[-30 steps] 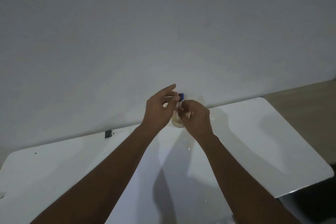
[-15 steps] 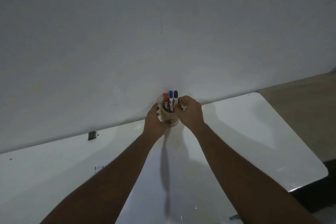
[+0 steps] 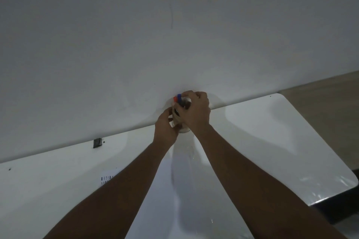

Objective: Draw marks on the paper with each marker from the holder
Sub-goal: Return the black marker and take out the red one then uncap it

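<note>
A beige marker holder (image 3: 179, 123) stands on the white table (image 3: 262, 141) against the wall. My left hand (image 3: 165, 130) wraps its left side. The red marker's cap (image 3: 175, 99) and the blue marker's cap (image 3: 179, 96) stick up from it. My right hand (image 3: 196, 112) is curled over the holder's right side, where the black marker stood; that marker is mostly hidden under its fingers. A sheet of paper (image 3: 108, 177) with small dark marks lies near my left forearm, mostly covered by it.
A small black object (image 3: 97, 142) sits where the table meets the grey wall. The table's rounded right corner (image 3: 279, 95) borders a wooden floor (image 3: 326, 103). Something dark lies beyond the table's near right edge (image 3: 334, 207).
One second ago both hands held the blue marker above the holder. It then went into the holder beside red and black. My right hand has since closed over the markers' right side.
</note>
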